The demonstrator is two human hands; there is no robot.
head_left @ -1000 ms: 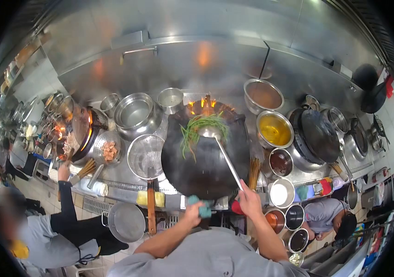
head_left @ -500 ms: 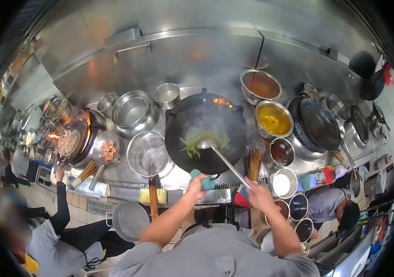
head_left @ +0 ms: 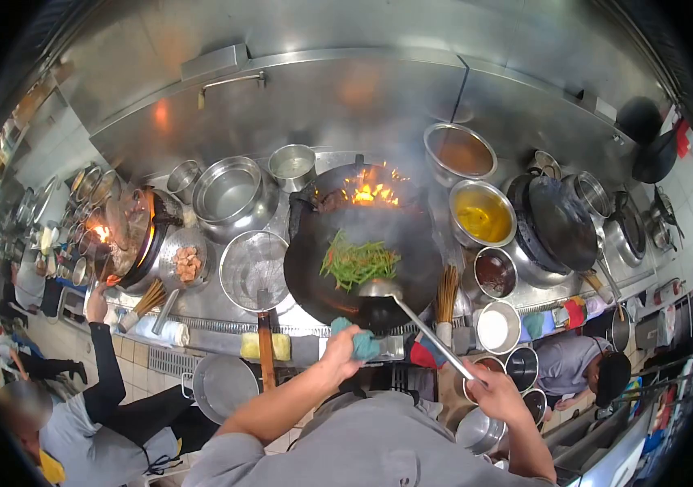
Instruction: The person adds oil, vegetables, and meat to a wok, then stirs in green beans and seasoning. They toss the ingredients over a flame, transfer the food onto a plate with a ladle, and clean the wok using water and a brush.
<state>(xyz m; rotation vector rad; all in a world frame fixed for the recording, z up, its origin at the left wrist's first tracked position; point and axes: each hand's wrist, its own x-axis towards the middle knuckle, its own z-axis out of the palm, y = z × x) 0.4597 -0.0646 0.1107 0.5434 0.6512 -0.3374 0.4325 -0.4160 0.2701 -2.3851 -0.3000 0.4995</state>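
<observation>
Green vegetables in thin strips (head_left: pixel 358 260) lie in the large black wok (head_left: pixel 314 296) in front of me. A folded teal cloth (head_left: pixel 354 337) is in my left hand (head_left: pixel 341 349), closed at the wok's near edge; the wok's handle is hidden under the cloth. My right hand (head_left: pixel 492 390) is wrapped round the handle of a long metal ladle (head_left: pixel 436 337). The ladle's bowl (head_left: pixel 379 287) rests over the near side of the wok, by the vegetables. Orange flames (head_left: pixel 372 193) rise behind the wok's far rim.
A mesh strainer (head_left: pixel 254 272) and a steel pot (head_left: pixel 231 191) stand on the left. On the right are bowls of brown liquid (head_left: pixel 460 154) and yellow oil (head_left: pixel 483 213), and a bamboo brush (head_left: pixel 447 296). A co-worker (head_left: pixel 78 430) handles a second flaming wok (head_left: pixel 131 243).
The wok has tipped and come toward me, and more flame shows behind it. My right hand has drawn the ladle back toward me and right. The vegetables are more gathered.
</observation>
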